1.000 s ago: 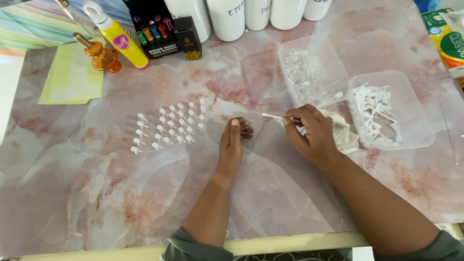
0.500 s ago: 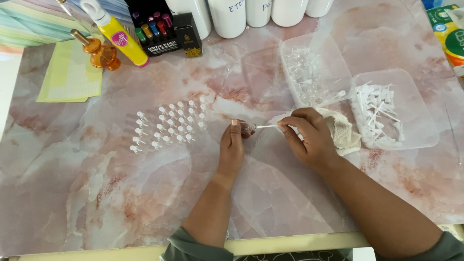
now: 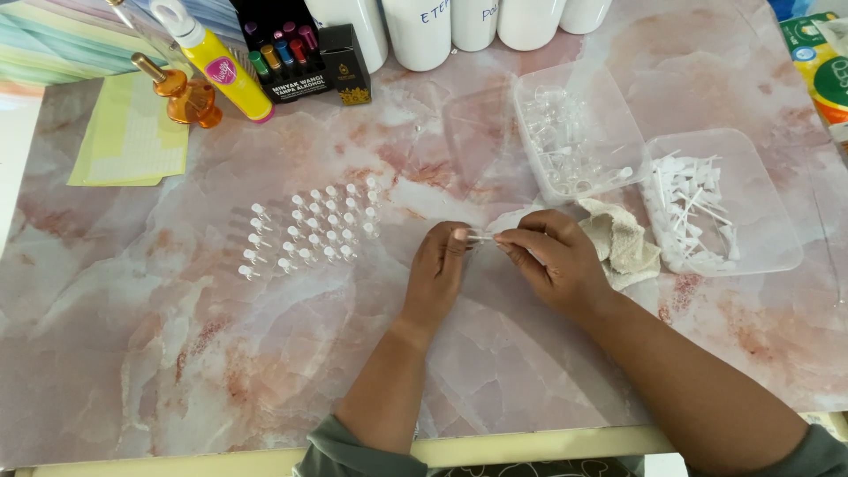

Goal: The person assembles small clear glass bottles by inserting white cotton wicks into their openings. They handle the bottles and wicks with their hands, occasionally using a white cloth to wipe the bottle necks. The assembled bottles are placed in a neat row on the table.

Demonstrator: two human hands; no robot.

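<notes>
I see my left hand (image 3: 439, 269) and right hand (image 3: 555, 261) meet fingertip to fingertip just above the pink marble counter (image 3: 265, 371), both in a narrow pinch grip on one small clear vial (image 3: 480, 237) held between them. Just left of them small clear vials stand in rows (image 3: 309, 230), and a crumpled cloth (image 3: 621, 243) lies touching my right hand. Farther off sit a clear tray of vials (image 3: 574, 132), a tray of white plastic stems (image 3: 715, 199), and a yellow bottle (image 3: 216, 62).
</notes>
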